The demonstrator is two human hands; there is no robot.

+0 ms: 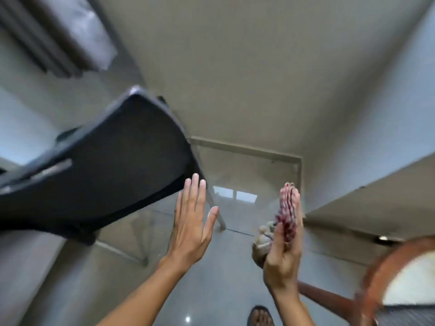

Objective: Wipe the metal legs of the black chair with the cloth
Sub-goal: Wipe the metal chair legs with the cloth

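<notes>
The black chair fills the left half of the blurred head view, its seat seen from above. One pale metal leg runs down from the seat's near right corner to the grey floor. My left hand is flat, fingers straight and together, just right of the seat edge and in front of that leg, holding nothing. My right hand is further right, edge-on, pressing a red-and-white patterned cloth against its palm. A beige bunch of the cloth hangs out to the left of the hand.
A glossy grey tiled floor lies below. A wall rises ahead, with a light ledge on the right. A round wooden-rimmed object sits at bottom right. My sandalled foot shows at the bottom edge. A curtain hangs upper left.
</notes>
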